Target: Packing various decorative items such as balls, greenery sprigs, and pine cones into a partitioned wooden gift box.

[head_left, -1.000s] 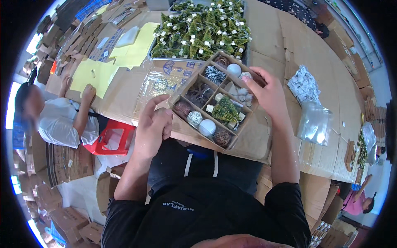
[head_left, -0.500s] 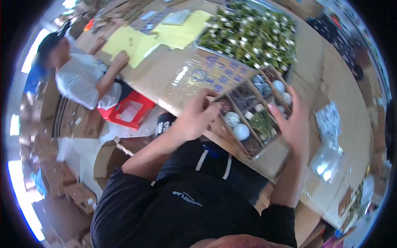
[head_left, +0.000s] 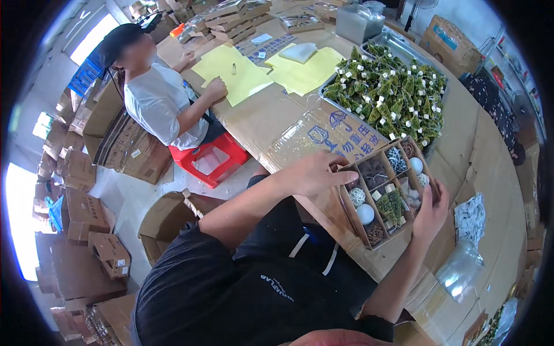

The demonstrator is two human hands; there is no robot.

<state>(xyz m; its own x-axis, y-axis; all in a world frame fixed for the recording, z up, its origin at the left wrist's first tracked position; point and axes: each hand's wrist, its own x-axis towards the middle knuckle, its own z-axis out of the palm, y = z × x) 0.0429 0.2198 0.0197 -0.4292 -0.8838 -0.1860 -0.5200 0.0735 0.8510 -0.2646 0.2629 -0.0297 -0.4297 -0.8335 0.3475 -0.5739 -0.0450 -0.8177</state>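
A divided cardboard box [head_left: 350, 214] rests near the table's front edge, tilted slightly toward me. My left hand [head_left: 316, 174] grips its left end, with the thumb over the rim. On the opposite side, my right hand [head_left: 430, 214] holds the wall, some of its fingers hidden behind the box. The compartments hold white balls [head_left: 365, 214], a white woven ball [head_left: 357, 196], small green bottle-brush trees [head_left: 390, 206], a brown twig ball [head_left: 374, 233] and a black-and-white patterned piece [head_left: 396, 160]. Dark brown pieces [head_left: 373, 172] lie in another compartment.
Beyond the box stands a metal tray [head_left: 330, 102] heaped with little green trees [head_left: 386, 92] on white bases. A seated person [head_left: 158, 98] works at left beside yellow sheets [head_left: 239, 75]. Clear plastic bags [head_left: 461, 268] lie to the right. An open carton [head_left: 156, 222] stands below left.
My view has shifted, so the table and box appear lower and further right. My hands stay on the box; the right one has slid down along its outer side.
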